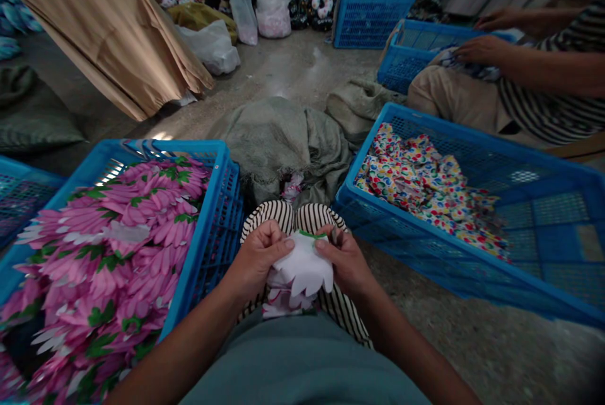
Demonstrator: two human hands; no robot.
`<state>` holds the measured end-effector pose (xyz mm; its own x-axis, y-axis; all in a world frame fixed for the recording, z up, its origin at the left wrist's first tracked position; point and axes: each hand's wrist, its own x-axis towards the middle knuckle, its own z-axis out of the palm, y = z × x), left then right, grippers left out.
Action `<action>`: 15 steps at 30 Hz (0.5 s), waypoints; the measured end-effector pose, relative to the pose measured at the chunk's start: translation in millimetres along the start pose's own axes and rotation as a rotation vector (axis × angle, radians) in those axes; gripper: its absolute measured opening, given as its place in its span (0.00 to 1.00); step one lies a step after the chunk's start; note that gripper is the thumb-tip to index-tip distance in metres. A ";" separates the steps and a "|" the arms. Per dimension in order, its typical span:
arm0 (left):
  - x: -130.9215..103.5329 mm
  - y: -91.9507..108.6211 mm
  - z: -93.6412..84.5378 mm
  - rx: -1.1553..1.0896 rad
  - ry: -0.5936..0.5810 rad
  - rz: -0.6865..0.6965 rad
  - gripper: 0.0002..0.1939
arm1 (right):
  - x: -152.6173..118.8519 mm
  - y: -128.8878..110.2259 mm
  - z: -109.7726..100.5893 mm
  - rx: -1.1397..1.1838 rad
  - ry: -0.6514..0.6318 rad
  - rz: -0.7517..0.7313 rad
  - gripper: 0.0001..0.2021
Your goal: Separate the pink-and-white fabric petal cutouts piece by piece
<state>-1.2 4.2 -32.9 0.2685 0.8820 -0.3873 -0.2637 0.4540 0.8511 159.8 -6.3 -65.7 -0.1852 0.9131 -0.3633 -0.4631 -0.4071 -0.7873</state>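
A white petal-edged fabric piece [305, 266] with a green strip along its top is stretched between both hands above the lap. My left hand [265, 254] pinches its left upper edge between thumb and fingers. At the right upper corner, near the green strip, my right hand [344, 257] is closed on the same piece; a small dark item shows by its fingers, too unclear to name. Pink and white fabric [288, 301] lies on the lap just below. To the left, a blue crate [220, 203] is heaped with pink petal pieces [142, 235] with green tops.
A blue crate [454, 273] on the right holds colourful patterned fabric [425, 184]. Grey-green sacking [278, 140] lies in front of the knees. A person in stripes [534, 90] sits at the right, hands over another crate [397, 65]. A tan cloth [118, 39] hangs at the upper left.
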 end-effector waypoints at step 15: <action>-10.0 2.7 14.0 0.221 0.067 -0.127 0.11 | -25.5 -28.4 -0.1 -0.796 -0.086 -0.545 0.05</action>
<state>8.3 -5.2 -21.7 0.2223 0.8295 -0.5124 -0.0211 0.5295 0.8480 177.7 -18.0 -34.2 -0.1958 0.9668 0.1641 0.2125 0.2052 -0.9554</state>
